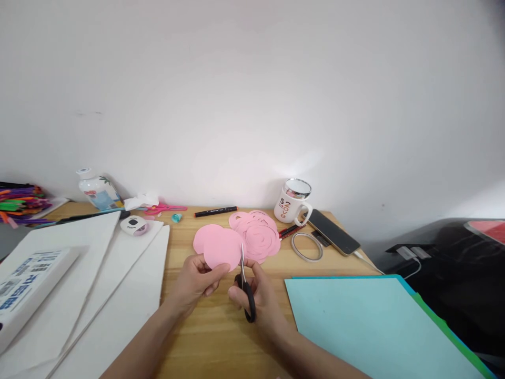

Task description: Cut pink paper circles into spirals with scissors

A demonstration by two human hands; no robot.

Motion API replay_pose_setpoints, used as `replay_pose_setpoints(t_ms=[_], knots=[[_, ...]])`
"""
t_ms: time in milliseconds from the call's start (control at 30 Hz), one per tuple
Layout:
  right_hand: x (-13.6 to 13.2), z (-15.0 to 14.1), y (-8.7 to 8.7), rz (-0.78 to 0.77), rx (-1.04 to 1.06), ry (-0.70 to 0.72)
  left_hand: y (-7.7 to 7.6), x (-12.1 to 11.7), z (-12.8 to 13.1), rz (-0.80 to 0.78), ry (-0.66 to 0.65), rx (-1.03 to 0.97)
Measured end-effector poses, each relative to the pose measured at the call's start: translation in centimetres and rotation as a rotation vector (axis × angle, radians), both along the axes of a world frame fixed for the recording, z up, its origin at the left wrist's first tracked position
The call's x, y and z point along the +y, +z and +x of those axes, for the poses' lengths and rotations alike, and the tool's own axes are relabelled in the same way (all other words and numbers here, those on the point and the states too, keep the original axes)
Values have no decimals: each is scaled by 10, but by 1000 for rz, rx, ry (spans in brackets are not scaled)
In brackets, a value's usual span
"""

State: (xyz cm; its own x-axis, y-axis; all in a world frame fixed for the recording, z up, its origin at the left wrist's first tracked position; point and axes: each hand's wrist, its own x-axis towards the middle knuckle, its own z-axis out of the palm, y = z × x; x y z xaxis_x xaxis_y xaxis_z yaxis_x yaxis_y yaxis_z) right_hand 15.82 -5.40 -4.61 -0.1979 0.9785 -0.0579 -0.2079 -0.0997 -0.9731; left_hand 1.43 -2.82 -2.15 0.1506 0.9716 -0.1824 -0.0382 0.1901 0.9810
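Between the thumb and fingers of my left hand [202,275] is a round pink paper circle [221,248], held by its lower edge. My right hand [258,297] grips black-handled scissors [249,302], with the fingers in the handle loops. Their blades point up and lie against the circle's right edge; I cannot tell whether they are cutting into it. Another pink circle [203,235] shows behind the held one, to its left. Just beyond my hands lies a pile of pink paper pieces [260,234] with curved, spiral-like cuts.
A white mug [292,202], a roll of tape [306,247] and a phone [335,231] stand or lie at right. Light blue sheets [366,321] cover the front right. White boards [130,305] lie left. Along the wall are a marker [216,211], pink scissors [165,208] and a bottle [99,190].
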Motion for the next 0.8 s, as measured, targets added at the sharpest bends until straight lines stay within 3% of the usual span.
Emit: replay_pose_setpoints(t_ms=[367, 500, 800], knots=[[-1, 1, 1, -6, -37, 15, 5, -1, 1, 31, 24, -43], [-1, -2, -3, -39, -20, 19, 3, -1, 2, -24, 7, -96], [0, -2, -3, -24, 48, 40, 0, -2, 1, -4, -5, 17]])
